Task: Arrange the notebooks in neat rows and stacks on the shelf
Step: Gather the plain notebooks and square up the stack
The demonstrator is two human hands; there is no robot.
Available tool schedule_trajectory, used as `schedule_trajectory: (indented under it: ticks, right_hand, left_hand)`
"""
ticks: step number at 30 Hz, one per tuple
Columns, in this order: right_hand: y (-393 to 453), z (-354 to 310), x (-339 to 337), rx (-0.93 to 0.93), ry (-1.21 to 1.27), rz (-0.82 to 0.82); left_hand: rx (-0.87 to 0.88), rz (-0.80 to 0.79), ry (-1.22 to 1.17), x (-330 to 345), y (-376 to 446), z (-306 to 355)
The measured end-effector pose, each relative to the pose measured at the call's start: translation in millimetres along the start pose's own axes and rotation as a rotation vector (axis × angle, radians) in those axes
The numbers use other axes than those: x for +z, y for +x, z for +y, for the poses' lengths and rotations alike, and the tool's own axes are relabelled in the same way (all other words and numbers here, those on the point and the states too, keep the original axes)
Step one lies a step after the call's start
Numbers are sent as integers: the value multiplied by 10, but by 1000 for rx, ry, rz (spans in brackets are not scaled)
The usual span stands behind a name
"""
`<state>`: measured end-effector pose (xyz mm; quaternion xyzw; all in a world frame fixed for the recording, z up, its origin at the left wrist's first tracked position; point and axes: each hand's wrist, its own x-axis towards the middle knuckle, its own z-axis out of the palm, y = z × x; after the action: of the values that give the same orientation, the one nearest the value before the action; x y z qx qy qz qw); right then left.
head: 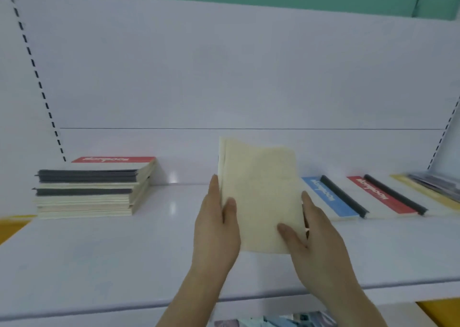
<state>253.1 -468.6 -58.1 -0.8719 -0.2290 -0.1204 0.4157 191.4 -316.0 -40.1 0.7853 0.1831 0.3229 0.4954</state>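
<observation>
Right fingers (305, 223) hidden behind cream notebooks (260, 197)

A small bundle of cream-covered notebooks (258, 197) is held tilted above the middle of a white shelf (99, 252), its plain cover facing the camera and its upper corners slightly splayed. At the shelf's left end, a stack of notebooks (87, 192) lies flat, cream edges broken by two dark grey bands, with a red-banded cover on top. To the right, a blue-banded notebook (328, 197) and a red-banded notebook (383, 195), each with a black spine strip, lie flat side by side, near a blurred pile of further notebooks (433, 185) at the far right.
</observation>
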Motion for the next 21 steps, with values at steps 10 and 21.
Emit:
schedule_trajectory:
  ticks: [10,21]
  right_hand:
    - [928,458,12,-136,-124,-118]
    - [1219,718,218,-148,-369,-180]
  left_hand:
    - [-48,-23,368,533,876,-173]
    - [-224,-182,294,639,1161,-363]
